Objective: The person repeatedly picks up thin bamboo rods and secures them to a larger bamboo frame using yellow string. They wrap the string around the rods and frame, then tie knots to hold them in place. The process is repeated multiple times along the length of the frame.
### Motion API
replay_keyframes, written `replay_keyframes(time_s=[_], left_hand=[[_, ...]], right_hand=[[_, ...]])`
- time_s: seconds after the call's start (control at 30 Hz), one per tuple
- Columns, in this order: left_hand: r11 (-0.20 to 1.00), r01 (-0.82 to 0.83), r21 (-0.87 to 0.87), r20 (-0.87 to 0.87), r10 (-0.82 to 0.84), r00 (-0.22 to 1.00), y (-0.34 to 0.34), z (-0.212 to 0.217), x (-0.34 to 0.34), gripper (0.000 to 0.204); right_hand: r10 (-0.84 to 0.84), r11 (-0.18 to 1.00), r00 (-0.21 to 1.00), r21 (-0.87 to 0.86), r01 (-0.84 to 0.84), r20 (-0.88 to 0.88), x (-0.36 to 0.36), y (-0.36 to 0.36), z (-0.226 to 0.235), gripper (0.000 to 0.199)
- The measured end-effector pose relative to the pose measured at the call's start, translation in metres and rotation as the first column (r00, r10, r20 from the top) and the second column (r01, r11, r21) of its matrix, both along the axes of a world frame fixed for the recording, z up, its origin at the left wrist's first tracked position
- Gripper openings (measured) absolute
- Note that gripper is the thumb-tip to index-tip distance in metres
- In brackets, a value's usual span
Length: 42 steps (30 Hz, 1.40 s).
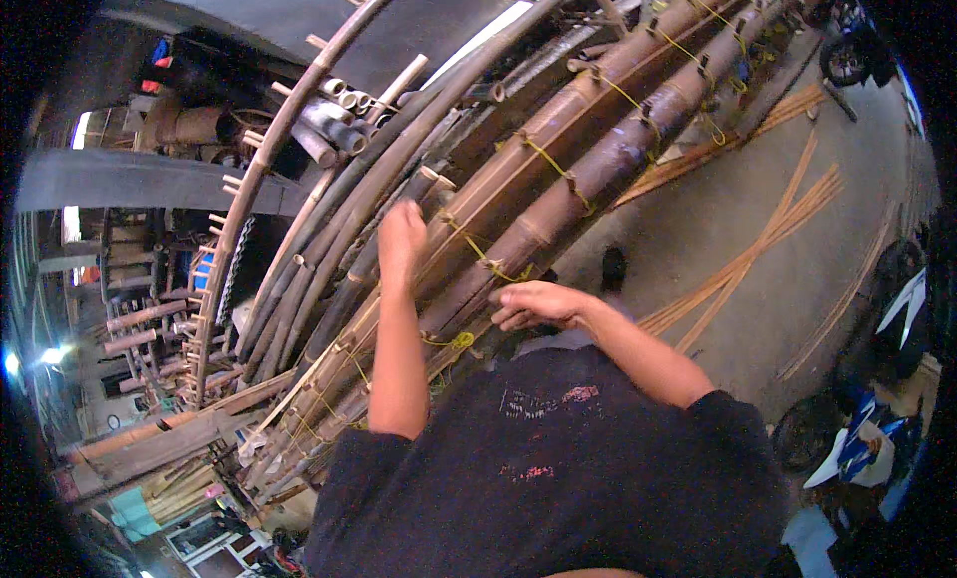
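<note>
Long brown bamboo poles (pixel 598 169) run diagonally in front of me, side by side. Yellow cord (pixel 546 157) is tied across them at intervals, with short dark pegs at the lashings. My left hand (pixel 403 234) is raised over the left side of the poles, its fingers closed in a fist; what it holds, if anything, is hidden. Close to the lower end of a cord lashing (pixel 483 254), my right hand (pixel 538 305) has its fingers curled and pressed together. Whether cord is between them is too small to tell. A yellow cord bundle (pixel 462 341) hangs below the right hand.
Darker bamboo poles (pixel 384 174) lie beyond, beside a curved pole with short pegs (pixel 261 169) and stacked cut tubes (pixel 334 125). Thin bamboo strips (pixel 768 239) cross on the concrete floor at right. A motorcycle (pixel 862 438) stands at the right edge.
</note>
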<state>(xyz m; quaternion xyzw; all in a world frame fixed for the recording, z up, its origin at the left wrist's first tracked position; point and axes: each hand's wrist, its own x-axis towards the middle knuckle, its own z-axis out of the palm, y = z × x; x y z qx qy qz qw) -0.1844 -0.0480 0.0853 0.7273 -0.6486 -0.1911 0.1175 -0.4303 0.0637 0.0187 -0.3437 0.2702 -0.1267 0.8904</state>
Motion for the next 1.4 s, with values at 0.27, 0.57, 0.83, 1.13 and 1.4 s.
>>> replay_keyframes(time_s=[0.27,0.57,0.83,1.13,1.4], left_hand=[[0.921,0.083,-0.382,-0.089,-0.126,0.988,0.066,-0.088,-0.017,0.038],[0.864,0.097,-0.495,-0.063,-0.147,0.987,0.057,-0.080,-0.007,0.030],[0.964,0.001,-0.265,-0.259,-0.072,0.963,0.063,-0.037,-0.022,0.028],[0.933,-0.229,-0.277,-0.058,0.221,0.973,-0.046,-0.080,0.021,0.033],[0.941,-0.080,-0.328,-0.112,0.046,0.993,0.056,-0.014,0.087,0.033]], right_hand=[[-0.755,0.369,0.596,-0.574,0.731,0.273,0.136,-0.026,0.084,0.027],[-0.224,0.578,0.937,-0.811,-0.094,-0.268,0.109,-0.152,0.063,0.043],[-0.113,0.250,0.967,-0.949,-0.194,-0.227,0.039,0.011,0.002,0.044],[-0.325,-0.022,0.809,-0.851,-0.525,-0.490,0.054,0.026,-0.001,0.023],[0.145,0.959,0.988,-0.238,-0.155,-0.059,0.146,0.112,-0.037,0.046]])
